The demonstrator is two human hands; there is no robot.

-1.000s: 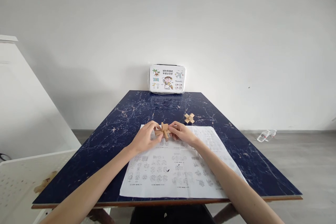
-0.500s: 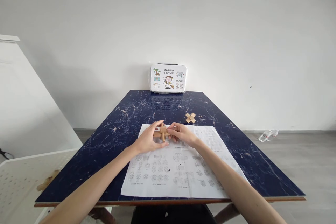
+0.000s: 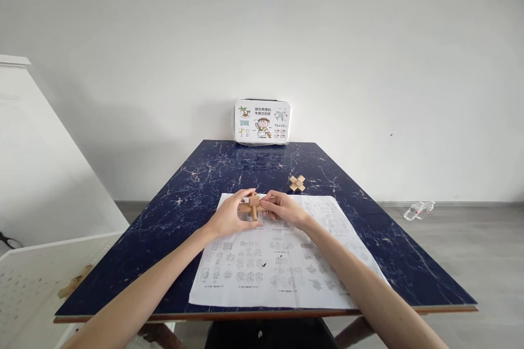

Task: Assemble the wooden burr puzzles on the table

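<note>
Both hands hold a small wooden burr puzzle [image 3: 252,206] just above a printed instruction sheet [image 3: 278,262] on a dark blue marbled table [image 3: 184,202]. My left hand [image 3: 229,216] grips its left side with curled fingers, thumb under it. My right hand [image 3: 283,208] pinches its right side with the fingertips. Wooden bars stick out crosswise between the two hands. A second, assembled wooden cross puzzle [image 3: 297,183] lies on the table beyond my right hand, apart from both hands.
A white illustrated case [image 3: 262,122] stands against the wall at the table's far edge. A white perforated crate [image 3: 28,272] sits to the left of the table. A clear plastic bottle [image 3: 418,209] lies on the grey floor to the right.
The puzzle has been turned between my fingers and brought slightly lower and nearer; both hands keep their hold. The view shifted a little.
</note>
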